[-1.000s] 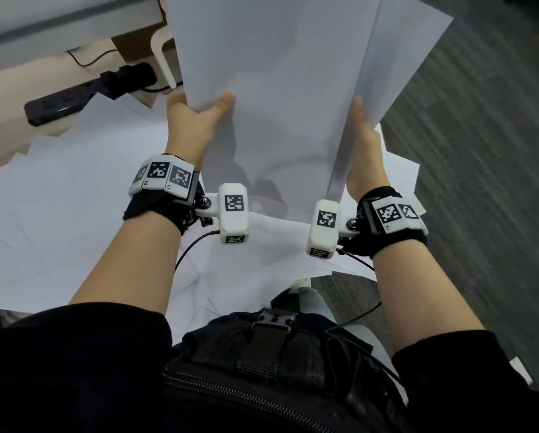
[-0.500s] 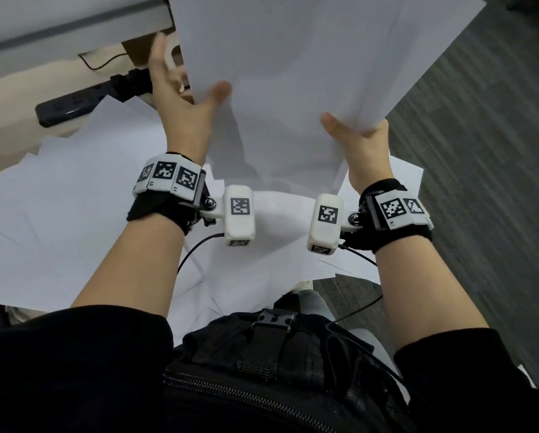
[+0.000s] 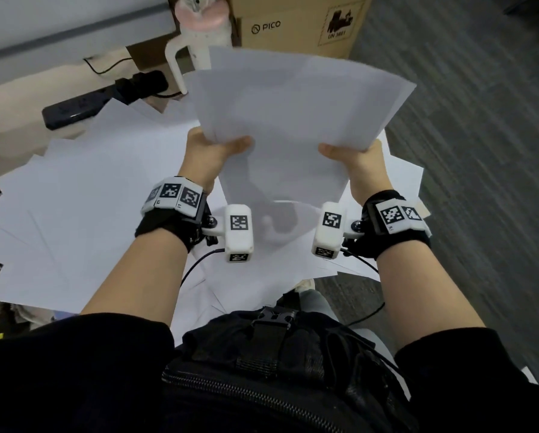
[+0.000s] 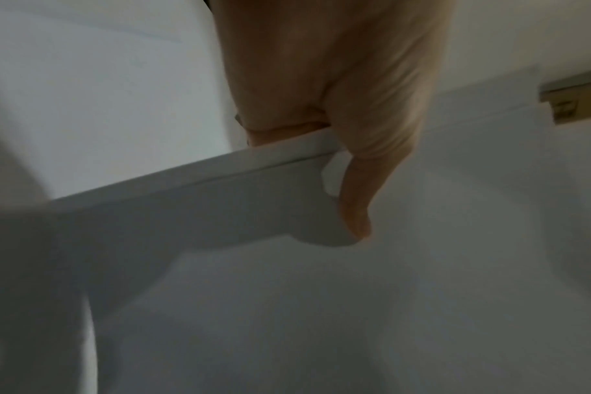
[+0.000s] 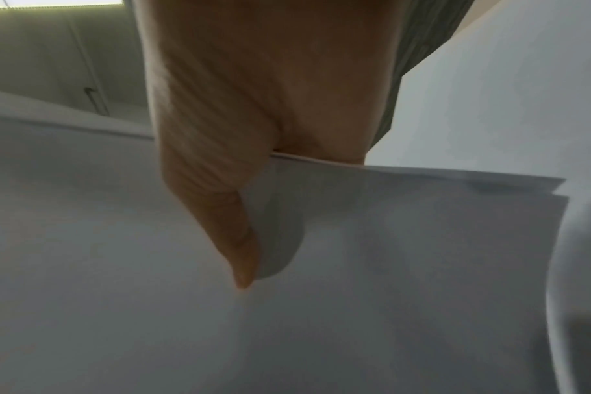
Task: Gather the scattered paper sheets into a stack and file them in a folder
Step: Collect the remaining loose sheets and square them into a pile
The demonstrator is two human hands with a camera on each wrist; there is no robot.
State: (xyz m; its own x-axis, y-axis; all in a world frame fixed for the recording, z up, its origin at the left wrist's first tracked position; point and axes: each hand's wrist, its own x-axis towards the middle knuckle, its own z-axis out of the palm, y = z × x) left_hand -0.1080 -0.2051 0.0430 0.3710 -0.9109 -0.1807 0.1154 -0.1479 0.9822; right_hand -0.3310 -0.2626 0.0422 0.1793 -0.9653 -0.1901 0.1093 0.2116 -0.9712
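Overhead, both hands hold a stack of paper sheets in the air, left hand and right hand each pinching a near corner, thumb on top. Below, scattered sheets cover the worktop; beyond stand a power strip, a white mug and a cardboard box.

- right hand grips the paper stack, thumb pressed flat on top;
- the stack's corner (edges slightly offset) shows at right;
- pale cabinet behind
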